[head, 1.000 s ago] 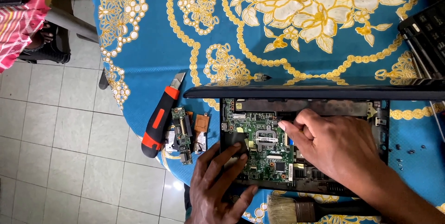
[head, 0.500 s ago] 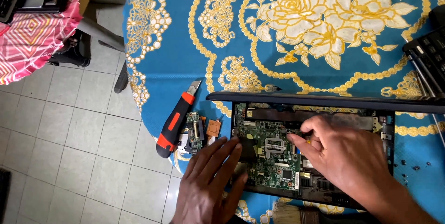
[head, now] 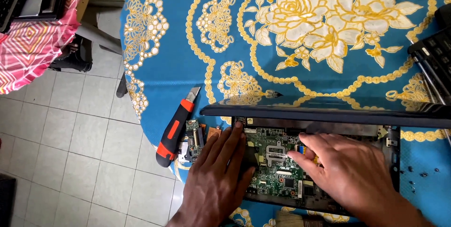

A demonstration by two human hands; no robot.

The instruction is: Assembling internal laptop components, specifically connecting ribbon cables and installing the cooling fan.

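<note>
2 bare hands, left grip (head: 217,180), right grip (head: 350,173), no sleeves

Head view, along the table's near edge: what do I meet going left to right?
Utility knife → small loose circuit board → left hand → green motherboard → right hand → loose screws.

My left hand (head: 217,175) flat on green circuit board (head: 275,170) inside opened black laptop base (head: 393,161); right hand (head: 350,175) fingertips on board centre. Orange-black utility knife (head: 174,130) lies left, on blue floral tablecloth (head: 188,34).
</note>
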